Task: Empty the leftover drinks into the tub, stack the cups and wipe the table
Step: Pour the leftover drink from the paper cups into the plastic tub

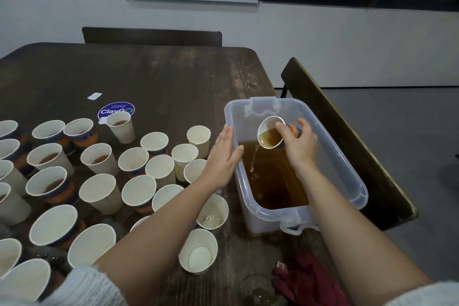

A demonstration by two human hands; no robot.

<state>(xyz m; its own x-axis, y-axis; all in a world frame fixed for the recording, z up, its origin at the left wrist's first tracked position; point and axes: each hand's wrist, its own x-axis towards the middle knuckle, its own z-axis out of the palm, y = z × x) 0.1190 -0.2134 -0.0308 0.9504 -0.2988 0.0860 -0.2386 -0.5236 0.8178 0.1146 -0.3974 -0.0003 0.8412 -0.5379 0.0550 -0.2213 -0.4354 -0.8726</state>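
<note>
While cups [99,194] crowd the table [173,77] at left, left hand [223,156] lies flat, fingers straight, against the tub [347,169] wall; right hand [299,144] grips a tilted cup [269,133] over the tub, pouring brown drink [273,181].

The tub [352,179] sits at the right of the table [154,77], with a tipped cup [270,132] over it. Many cups [99,191] stand at lower left. A cloth [308,281] lies bottom centre-right, below the tub. A chair [347,136] stands right of the tub.
</note>
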